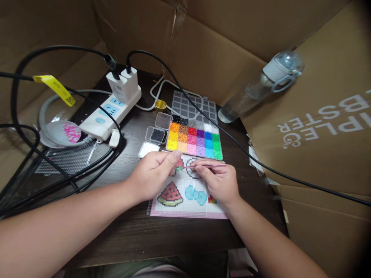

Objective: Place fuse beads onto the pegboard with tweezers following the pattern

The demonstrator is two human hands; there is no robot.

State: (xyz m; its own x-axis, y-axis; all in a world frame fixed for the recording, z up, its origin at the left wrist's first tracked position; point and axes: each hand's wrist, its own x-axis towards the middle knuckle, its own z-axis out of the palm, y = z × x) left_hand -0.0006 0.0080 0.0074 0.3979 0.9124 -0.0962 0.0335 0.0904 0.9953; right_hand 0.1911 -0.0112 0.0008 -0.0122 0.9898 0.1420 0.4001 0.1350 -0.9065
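My right hand (218, 181) is closed around thin pink tweezers (213, 166), whose tips point left toward my left hand. My left hand (155, 170) is closed, thumb uppermost, just above the pattern sheet; what it pinches, if anything, is hidden. A small patch of green and red shows between the left fingers and the tweezer tips. Below both hands lies a pattern sheet (188, 213) under a clear pegboard. On it are a watermelon slice (170, 194) and a light blue bow (196, 195). Behind the hands sits a bead box (192, 131) with many colours sorted in compartments.
Small clear boxes with black beads (158, 135) and white beads (148, 149) stand left of the bead box. A power strip (111, 112) with black cables is farther left, beside a dish of pink beads (71, 132). A water bottle (246, 96) stands right, against cardboard walls.
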